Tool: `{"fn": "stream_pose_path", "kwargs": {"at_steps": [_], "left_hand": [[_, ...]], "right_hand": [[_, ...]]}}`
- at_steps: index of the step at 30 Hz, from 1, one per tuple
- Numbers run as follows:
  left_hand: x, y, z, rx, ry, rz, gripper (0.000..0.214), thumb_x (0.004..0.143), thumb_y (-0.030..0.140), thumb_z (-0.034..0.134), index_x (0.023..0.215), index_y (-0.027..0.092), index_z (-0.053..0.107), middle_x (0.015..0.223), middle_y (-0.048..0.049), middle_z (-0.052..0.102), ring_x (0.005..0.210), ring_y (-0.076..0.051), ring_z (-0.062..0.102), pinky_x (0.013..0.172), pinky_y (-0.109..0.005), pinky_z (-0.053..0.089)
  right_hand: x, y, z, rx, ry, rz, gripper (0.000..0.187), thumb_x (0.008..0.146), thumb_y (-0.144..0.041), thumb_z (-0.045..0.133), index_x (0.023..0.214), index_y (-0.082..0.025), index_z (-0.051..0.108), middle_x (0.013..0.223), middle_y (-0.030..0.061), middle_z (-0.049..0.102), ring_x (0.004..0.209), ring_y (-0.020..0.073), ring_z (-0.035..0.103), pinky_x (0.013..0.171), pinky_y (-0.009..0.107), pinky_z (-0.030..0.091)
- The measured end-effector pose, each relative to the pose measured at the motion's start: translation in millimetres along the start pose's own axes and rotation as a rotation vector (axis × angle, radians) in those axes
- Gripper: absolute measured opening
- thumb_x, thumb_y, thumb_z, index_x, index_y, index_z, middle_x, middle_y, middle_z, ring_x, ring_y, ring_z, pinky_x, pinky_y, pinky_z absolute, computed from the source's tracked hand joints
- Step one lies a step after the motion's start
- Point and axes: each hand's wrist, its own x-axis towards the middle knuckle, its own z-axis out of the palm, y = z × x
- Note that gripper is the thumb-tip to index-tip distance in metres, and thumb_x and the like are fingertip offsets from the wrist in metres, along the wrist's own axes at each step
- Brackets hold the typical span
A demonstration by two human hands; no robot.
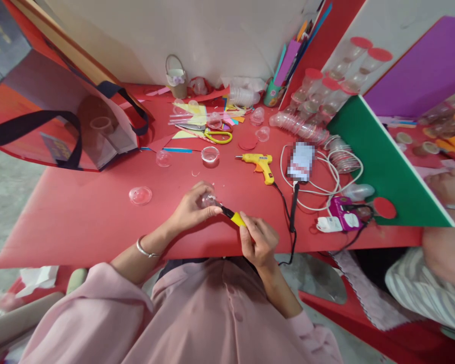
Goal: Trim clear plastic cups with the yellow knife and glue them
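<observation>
Over the red table, my left hand (197, 205) is closed around a small clear plastic cup or lid (208, 200), partly covered by the fingers. My right hand (260, 237) grips a slim tool with a yellow-and-black handle (236, 218). Its dark front end meets the clear plastic near my left thumb; the very tip is too small to make out. White scraps lie just beyond my hands. Nearby are a clear cup (210, 155), a domed clear piece (140, 195) and another clear piece (164, 158). A yellow hot glue gun (258, 164) lies to the right.
Yellow-handled scissors (216, 135) rest among paper strips. A phone (301, 161), white cable and purple power adapter (345, 213) lie right, beside a green board (387, 172). Stacked clear cups (299, 126) stand behind. A large bag (72, 121) occupies the left. Another person's arm (447, 207) is at right.
</observation>
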Motion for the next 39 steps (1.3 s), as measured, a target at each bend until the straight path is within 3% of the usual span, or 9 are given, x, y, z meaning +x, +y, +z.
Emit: {"fn": "stream_pose_path", "kwargs": {"at_steps": [8,18,21,26,28,34,36,39], "left_hand": [[-2,-3,1.3,-0.016,0.036,-0.049,0.052,0.08,0.061,0.087,0.102,0.018,0.066,0.105,-0.007,0.063,0.083,-0.018,0.061,0.074,-0.032,0.05],[1,9,-1.1,0.079,0.025,0.083,0.04,0.089,0.056,0.08,0.089,0.019,0.066,0.095,-0.0064,0.064,0.089,-0.02,0.06,0.084,-0.036,0.05],[1,6,0.1,0.052,0.012,0.031,0.041,0.087,0.056,0.082,0.089,0.018,0.065,0.096,-0.0066,0.064,0.09,-0.02,0.061,0.085,-0.037,0.051],[-5,-10,4.9,-0.099,0.035,-0.128,0.067,0.07,0.055,0.096,0.116,0.022,0.06,0.105,-0.0061,0.069,0.084,-0.019,0.067,0.078,-0.035,0.055],[-5,-14,5.5,-0.101,0.069,-0.13,0.065,0.07,0.052,0.097,0.114,0.023,0.059,0.105,-0.006,0.069,0.084,-0.018,0.068,0.078,-0.034,0.056],[0,-7,1.5,-0.042,0.105,-0.085,0.056,0.076,0.052,0.093,0.114,0.019,0.069,0.113,-0.0111,0.072,0.107,-0.024,0.07,0.096,-0.04,0.057],[0,-4,2.0,-0.124,0.07,-0.137,0.054,0.081,0.05,0.089,0.119,0.019,0.067,0.11,-0.0109,0.074,0.098,-0.023,0.073,0.087,-0.038,0.061],[-3,-1,4.0,-0.263,-0.016,-0.248,0.05,0.09,0.049,0.081,0.126,0.02,0.061,0.101,-0.0076,0.075,0.068,-0.016,0.07,0.059,-0.029,0.059]], "right_hand": [[-1,2,1,0.011,0.005,0.002,0.05,0.098,-0.013,0.063,0.147,-0.022,0.065,0.109,0.0107,0.08,0.092,0.0217,0.075,0.082,0.035,0.059],[3,-3,0,-0.048,0.01,-0.001,0.048,0.099,-0.015,0.062,0.146,-0.021,0.066,0.107,0.0107,0.08,0.091,0.0212,0.075,0.082,0.033,0.058],[1,-3,0,-0.075,0.019,0.004,0.047,0.1,-0.017,0.062,0.147,-0.022,0.066,0.105,0.0102,0.08,0.09,0.0204,0.075,0.081,0.032,0.058],[0,-1,1,-0.068,0.028,0.037,0.046,0.102,-0.018,0.059,0.148,-0.021,0.065,0.109,0.0115,0.08,0.094,0.021,0.076,0.084,0.033,0.06],[1,0,2,-0.06,0.045,0.056,0.047,0.102,-0.017,0.059,0.149,-0.02,0.063,0.112,0.0128,0.08,0.095,0.0218,0.076,0.085,0.035,0.061],[2,0,1,-0.02,0.054,0.033,0.047,0.1,-0.014,0.061,0.147,-0.02,0.064,0.112,0.0122,0.08,0.096,0.0217,0.076,0.085,0.034,0.061],[2,0,1,-0.024,0.03,0.037,0.047,0.101,-0.015,0.06,0.147,-0.02,0.064,0.112,0.0122,0.08,0.097,0.0216,0.076,0.086,0.034,0.061],[1,0,1,-0.027,0.01,0.043,0.046,0.101,-0.017,0.06,0.147,-0.02,0.065,0.111,0.0122,0.08,0.096,0.0215,0.076,0.086,0.034,0.061]]}}
